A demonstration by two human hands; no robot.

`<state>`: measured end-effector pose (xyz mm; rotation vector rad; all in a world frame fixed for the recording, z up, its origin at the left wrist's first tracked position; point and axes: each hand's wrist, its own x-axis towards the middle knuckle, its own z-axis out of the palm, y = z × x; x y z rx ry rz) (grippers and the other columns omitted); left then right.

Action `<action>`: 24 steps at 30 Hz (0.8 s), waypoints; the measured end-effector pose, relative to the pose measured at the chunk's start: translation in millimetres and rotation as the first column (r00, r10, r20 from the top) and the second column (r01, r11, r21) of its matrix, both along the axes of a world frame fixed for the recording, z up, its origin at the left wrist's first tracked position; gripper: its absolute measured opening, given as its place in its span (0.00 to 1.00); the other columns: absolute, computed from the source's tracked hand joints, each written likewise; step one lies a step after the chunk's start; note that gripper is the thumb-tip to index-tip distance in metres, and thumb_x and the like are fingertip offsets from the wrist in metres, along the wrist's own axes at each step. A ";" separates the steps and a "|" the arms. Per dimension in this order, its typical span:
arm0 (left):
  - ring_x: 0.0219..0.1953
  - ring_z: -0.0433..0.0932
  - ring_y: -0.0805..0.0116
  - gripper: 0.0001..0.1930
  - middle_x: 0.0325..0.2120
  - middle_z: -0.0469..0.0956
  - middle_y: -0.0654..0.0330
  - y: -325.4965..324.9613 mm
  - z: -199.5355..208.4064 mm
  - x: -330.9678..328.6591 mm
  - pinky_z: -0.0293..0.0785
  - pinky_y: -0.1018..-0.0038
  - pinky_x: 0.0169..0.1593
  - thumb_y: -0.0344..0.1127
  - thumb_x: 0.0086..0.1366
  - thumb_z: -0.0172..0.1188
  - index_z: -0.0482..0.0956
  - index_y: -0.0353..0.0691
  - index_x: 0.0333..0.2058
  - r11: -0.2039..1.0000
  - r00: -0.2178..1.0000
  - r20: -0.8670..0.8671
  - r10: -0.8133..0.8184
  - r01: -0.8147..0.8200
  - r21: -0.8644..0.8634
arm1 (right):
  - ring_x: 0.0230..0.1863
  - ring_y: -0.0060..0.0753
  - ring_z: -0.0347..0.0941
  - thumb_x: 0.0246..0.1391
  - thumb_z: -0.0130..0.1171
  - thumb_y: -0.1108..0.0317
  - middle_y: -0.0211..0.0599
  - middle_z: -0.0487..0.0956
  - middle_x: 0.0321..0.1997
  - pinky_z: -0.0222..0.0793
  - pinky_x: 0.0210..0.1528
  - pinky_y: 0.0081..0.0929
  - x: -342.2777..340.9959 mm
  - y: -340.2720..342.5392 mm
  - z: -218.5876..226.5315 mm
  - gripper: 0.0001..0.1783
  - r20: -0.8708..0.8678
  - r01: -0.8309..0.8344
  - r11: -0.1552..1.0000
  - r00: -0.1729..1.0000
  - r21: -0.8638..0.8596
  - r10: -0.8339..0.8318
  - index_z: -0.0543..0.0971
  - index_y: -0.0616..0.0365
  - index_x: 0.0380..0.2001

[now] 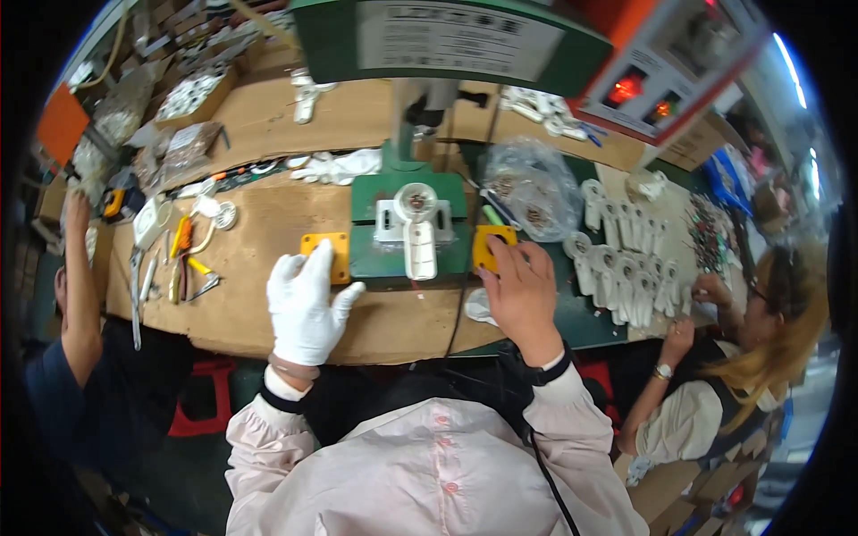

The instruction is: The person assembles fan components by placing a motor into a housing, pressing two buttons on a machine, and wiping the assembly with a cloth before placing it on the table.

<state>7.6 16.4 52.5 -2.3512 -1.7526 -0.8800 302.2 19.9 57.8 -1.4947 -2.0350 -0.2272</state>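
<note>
My left hand (pixel 308 308), in a white glove, rests with its fingertips at a yellow button box (pixel 340 257) left of a green press. My bare right hand (pixel 521 293) lies over a second yellow button box (pixel 483 254) on the right side, fingers stretched onto it. Neither hand holds anything. Between them, a white plastic part (pixel 420 254) with a round head and short handle sits in a metal fixture (pixel 386 221) on the press base (pixel 362 252). Small copper-coloured bits show inside its round head.
The green press head (pixel 322 45) overhangs the bench, beside an orange control box (pixel 594 54) with lit red lamps. Rows of white parts (pixel 636 284) and a clear bag (pixel 536 170) lie right; pliers (pixel 179 268) and wrenches lie left. Co-workers sit on both sides.
</note>
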 end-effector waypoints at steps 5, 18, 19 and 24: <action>0.57 0.69 0.50 0.32 0.52 0.73 0.48 -9.4 -28.0 -9.9 0.63 0.58 0.61 0.37 0.63 0.63 0.63 0.33 0.62 0.995 0.945 0.326 -0.027 -0.006 0.099 | 0.43 0.51 0.75 0.55 0.57 0.73 0.44 0.81 0.40 0.70 0.45 0.41 50.5 31.5 -8.5 0.14 -0.281 0.069 0.995 0.958 0.065 -0.048 0.78 0.60 0.45; 0.65 0.63 0.56 0.28 0.62 0.65 0.48 11.9 -80.8 16.4 0.55 0.62 0.68 0.30 0.71 0.49 0.54 0.31 0.66 0.991 0.674 0.734 0.086 -0.136 0.009 | 0.33 0.52 0.79 0.49 0.56 0.66 0.48 0.81 0.29 0.74 0.34 0.44 120.4 121.2 -49.7 0.08 0.271 0.371 0.893 0.914 -0.253 -0.302 0.83 0.57 0.27; 0.65 0.63 0.56 0.27 0.63 0.65 0.47 11.7 -81.8 16.9 0.56 0.63 0.68 0.31 0.72 0.48 0.54 0.31 0.67 0.988 0.669 0.734 0.116 -0.156 -0.014 | 0.32 0.52 0.79 0.49 0.56 0.66 0.48 0.81 0.28 0.74 0.32 0.44 114.2 126.1 -52.2 0.08 0.292 0.382 0.899 0.903 -0.213 -0.315 0.82 0.56 0.25; 0.65 0.63 0.56 0.28 0.63 0.64 0.47 12.0 -78.1 10.7 0.56 0.63 0.68 0.38 0.75 0.45 0.52 0.32 0.67 0.986 0.628 0.771 0.109 -0.170 -0.002 | 0.30 0.52 0.79 0.46 0.57 0.67 0.48 0.80 0.25 0.75 0.32 0.46 89.9 158.6 -59.5 0.07 0.112 0.389 0.904 0.920 -0.177 -0.374 0.82 0.56 0.22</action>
